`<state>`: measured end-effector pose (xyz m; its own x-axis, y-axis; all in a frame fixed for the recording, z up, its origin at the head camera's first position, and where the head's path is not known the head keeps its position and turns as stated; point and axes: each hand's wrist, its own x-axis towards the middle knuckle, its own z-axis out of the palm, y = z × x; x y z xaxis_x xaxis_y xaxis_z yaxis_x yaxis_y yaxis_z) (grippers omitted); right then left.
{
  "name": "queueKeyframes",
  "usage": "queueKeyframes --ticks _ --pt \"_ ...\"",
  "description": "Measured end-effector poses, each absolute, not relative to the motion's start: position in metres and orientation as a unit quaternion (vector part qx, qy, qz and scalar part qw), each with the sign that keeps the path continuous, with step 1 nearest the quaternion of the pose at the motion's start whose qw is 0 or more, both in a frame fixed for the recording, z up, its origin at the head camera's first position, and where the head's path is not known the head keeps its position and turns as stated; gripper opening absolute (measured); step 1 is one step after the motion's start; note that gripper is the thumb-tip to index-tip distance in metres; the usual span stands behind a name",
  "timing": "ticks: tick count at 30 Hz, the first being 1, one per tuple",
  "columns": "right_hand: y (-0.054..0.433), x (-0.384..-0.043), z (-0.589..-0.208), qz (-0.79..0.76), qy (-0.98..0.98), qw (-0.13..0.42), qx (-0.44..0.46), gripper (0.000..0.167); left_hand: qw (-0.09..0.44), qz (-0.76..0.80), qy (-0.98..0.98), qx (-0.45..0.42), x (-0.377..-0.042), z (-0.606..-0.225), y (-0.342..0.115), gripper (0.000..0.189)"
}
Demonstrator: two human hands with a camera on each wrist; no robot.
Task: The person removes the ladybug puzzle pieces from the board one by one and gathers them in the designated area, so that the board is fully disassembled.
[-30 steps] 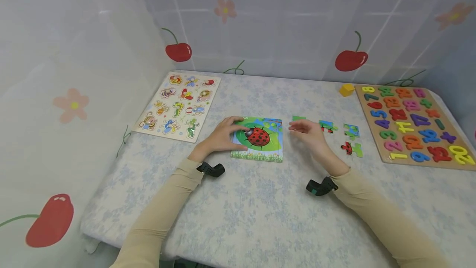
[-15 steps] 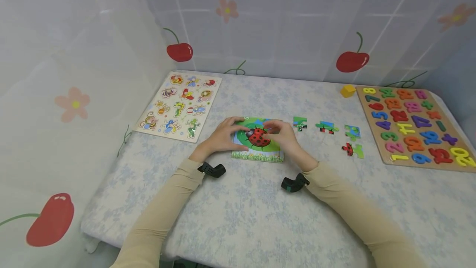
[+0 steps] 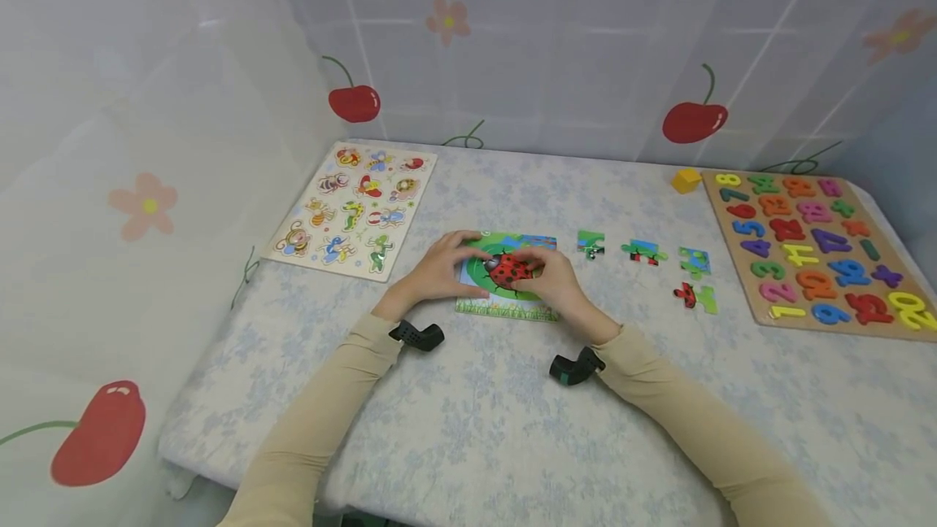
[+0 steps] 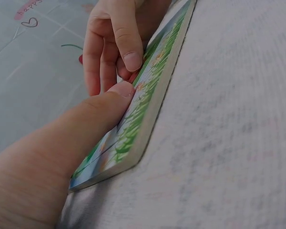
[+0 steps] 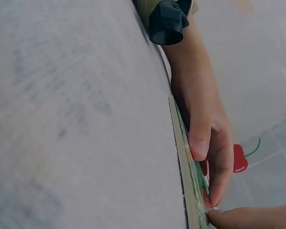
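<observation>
A square ladybug jigsaw puzzle (image 3: 507,309) lies flat on the table, its picture partly covered by both hands. My left hand (image 3: 439,267) rests on its left side, thumb and forefinger spread wide apart. The left thumb (image 4: 102,107) presses near the grassy front edge in the left wrist view. From the right, my right hand (image 3: 558,276) reaches over the puzzle, with thumb and fingers spread on either side of the ladybug's rear. Up close, the right thumb (image 5: 199,140) bends down at the picture, and no loose piece shows between thumb and fingers.
Several loose jigsaw pieces lie to the right, among them a green one (image 3: 590,242) and a red-and-green one (image 3: 695,297). Further right is a number board (image 3: 761,279), with a yellow block (image 3: 686,180) by its corner. An insect peg board (image 3: 289,222) lies at the back left.
My right hand has come in from beside the loose pieces onto the puzzle, uncovering the green piece, then shifted slightly toward the front. My left hand has stayed in place.
</observation>
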<state>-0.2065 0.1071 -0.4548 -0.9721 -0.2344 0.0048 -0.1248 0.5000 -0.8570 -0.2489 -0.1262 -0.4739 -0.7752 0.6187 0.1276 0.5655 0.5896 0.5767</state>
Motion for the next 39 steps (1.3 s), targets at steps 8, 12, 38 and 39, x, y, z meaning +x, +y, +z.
queueKeyframes --ticks 8,12,38,39 --pt "0.1087 -0.2069 -0.4569 -0.488 0.864 0.047 -0.117 0.043 0.042 0.305 0.892 0.331 -0.2498 -0.4747 -0.1251 0.061" --pt "0.1087 -0.2078 -0.4577 -0.491 0.861 0.050 -0.120 0.044 0.043 0.306 0.893 0.327 -0.2500 -0.4748 -0.1250 0.061" --pt "0.1103 -0.2092 -0.4590 -0.582 0.804 0.046 -0.107 0.036 0.040 0.309 0.893 0.325 -0.2501 -0.4759 -0.1253 0.060" --pt "0.1101 -0.2094 -0.4591 -0.587 0.802 0.047 -0.103 0.035 0.041 0.310 0.893 0.325 -0.2502 -0.4762 -0.1253 0.060"
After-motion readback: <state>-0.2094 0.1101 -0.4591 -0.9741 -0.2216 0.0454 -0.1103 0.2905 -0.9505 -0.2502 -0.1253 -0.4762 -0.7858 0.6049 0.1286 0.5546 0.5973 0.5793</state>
